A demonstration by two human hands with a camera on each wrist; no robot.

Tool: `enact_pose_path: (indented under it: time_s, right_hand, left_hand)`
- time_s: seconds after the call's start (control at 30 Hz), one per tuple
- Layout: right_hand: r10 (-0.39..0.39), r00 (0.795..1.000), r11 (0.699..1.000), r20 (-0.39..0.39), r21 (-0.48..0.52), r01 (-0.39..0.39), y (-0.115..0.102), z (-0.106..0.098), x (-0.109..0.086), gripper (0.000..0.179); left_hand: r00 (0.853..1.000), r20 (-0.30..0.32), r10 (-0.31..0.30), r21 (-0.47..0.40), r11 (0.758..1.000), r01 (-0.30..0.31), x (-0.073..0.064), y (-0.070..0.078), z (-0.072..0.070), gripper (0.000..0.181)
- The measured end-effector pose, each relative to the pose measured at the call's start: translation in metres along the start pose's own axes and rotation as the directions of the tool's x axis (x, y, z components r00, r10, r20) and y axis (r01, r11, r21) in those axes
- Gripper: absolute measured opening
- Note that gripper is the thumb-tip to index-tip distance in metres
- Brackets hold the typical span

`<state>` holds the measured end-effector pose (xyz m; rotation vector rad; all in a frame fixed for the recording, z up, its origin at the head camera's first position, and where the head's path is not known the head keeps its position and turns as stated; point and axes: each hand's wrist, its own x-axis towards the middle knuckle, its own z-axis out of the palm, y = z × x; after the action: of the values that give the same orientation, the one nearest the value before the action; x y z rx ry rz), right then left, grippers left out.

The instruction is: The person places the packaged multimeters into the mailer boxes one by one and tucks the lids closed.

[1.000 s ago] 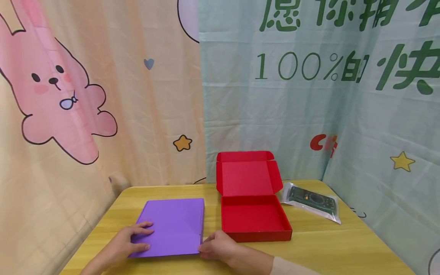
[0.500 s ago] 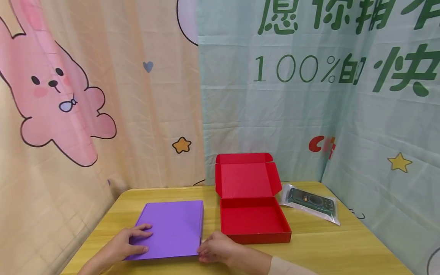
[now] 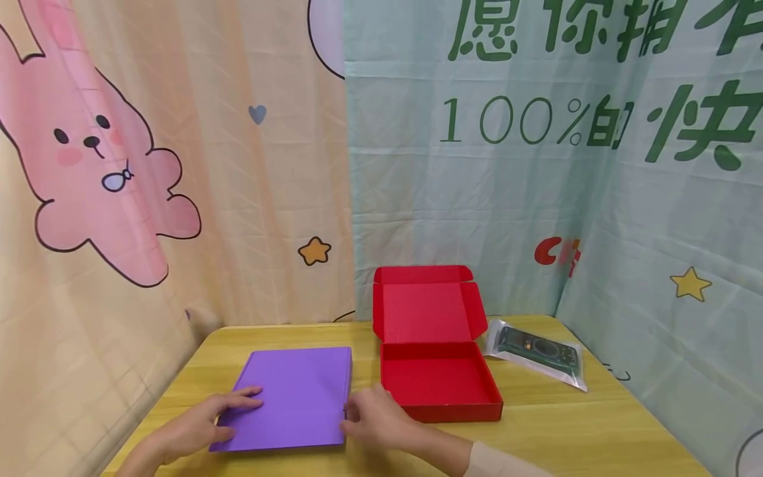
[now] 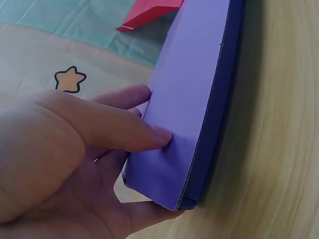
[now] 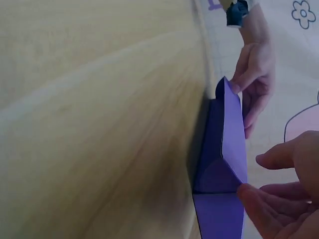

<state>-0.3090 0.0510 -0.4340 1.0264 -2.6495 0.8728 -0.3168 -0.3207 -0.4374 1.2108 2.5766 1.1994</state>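
A person's left hand point(image 3: 199, 424) is gripping the left end of a closed-looking purple box point(image 3: 298, 391) lying at lower centre-left of the frame on a wooden worktop point(image 3: 584, 424), the fingers clamping its edge as the thumb is pressing on the purple face. The right hand point(image 3: 381, 417), lower centre, is working at the box's right edge; in the right wrist view, its fingers are standing apart, one tip touching a corner beside a slanting flap point(image 5: 219, 177). Compared with half a second ago, the right hand is sitting slightly higher in the head view, and the left thumb is lying farther left. The purple box's near left corner is reaching a little farther left. An open red box point(image 3: 438, 374), right of centre, and a bagged black device point(image 3: 539, 351), farther right, are staying put.
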Motion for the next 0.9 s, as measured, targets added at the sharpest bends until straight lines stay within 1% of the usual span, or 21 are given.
enact_pose_path:
  time_s: [0.03,0.07,0.1,0.17,0.23,0.27,0.37,0.47,0.5,0.6,0.7,0.77,0.9]
  right_hand:
    - [-0.07,0.998,0.996,-0.008,-0.062,0.069,0.001,-0.003,0.004,0.015]
    - [-0.14,0.99,0.984,-0.005,-0.116,0.138,0.002,-0.006,0.008,0.008]
    - [-0.2,0.98,0.966,0.008,-0.166,0.199,0.004,-0.009,0.013,0.009]
    - [-0.271,0.96,0.934,0.072,-0.223,0.28,0.008,-0.012,0.021,0.029]
    - [-0.292,0.943,0.917,0.158,-0.235,0.323,0.013,-0.013,0.027,0.04]
    - [-0.286,0.938,0.911,0.198,-0.247,0.33,0.016,-0.013,0.029,0.045]
    - [-0.238,0.927,0.914,0.291,-0.256,0.315,0.02,-0.011,0.032,0.058]
    - [-0.198,0.922,0.916,0.332,-0.272,0.295,0.022,-0.007,0.032,0.066]
    - [-0.185,0.923,0.92,0.337,-0.272,0.283,0.022,-0.006,0.032,0.068]
    - [-0.167,0.931,0.926,0.324,-0.273,0.261,0.021,-0.003,0.033,0.071]
    - [-0.174,0.936,0.924,0.305,-0.279,0.262,0.022,-0.003,0.034,0.071]
    - [-0.18,0.937,0.922,0.298,-0.281,0.266,0.023,-0.002,0.035,0.07]
    - [-0.188,0.937,0.922,0.294,-0.276,0.272,0.026,-0.001,0.035,0.068]
  left_hand:
    - [1.0,-0.001,0.01,0.017,1.0,-0.01,0.0,0.0,-0.001,0.058]
    - [1.0,-0.002,0.013,0.027,1.0,-0.013,-0.001,0.001,-0.001,0.059]
    - [1.0,-0.005,0.013,0.039,0.999,-0.012,-0.001,0.001,-0.002,0.059]
    - [1.0,-0.019,0.007,0.057,0.998,-0.006,-0.001,0.001,-0.002,0.058]
    - [0.999,-0.038,0.002,0.069,0.998,0.0,-0.002,-0.001,-0.002,0.056]
    - [0.999,-0.05,-0.004,0.069,0.998,0.007,-0.003,-0.002,-0.002,0.056]
    - [0.996,-0.089,0.01,0.07,0.998,-0.004,-0.005,-0.007,-0.001,0.058]
    - [0.996,-0.085,0.018,0.03,0.999,-0.016,-0.008,-0.013,-0.002,0.061]
    - [0.997,-0.079,0.02,0.016,1.0,-0.019,-0.008,-0.014,-0.003,0.062]
    - [0.997,-0.072,-0.005,-0.028,1.0,0.003,-0.01,-0.018,-0.004,0.064]
    - [0.996,-0.09,-0.022,-0.039,0.999,0.019,-0.01,-0.021,-0.003,0.065]
    - [0.994,-0.112,-0.014,-0.023,1.0,0.012,-0.01,-0.023,-0.002,0.065]
    - [0.987,-0.16,0.012,0.043,0.999,-0.006,-0.008,-0.025,0.002,0.062]
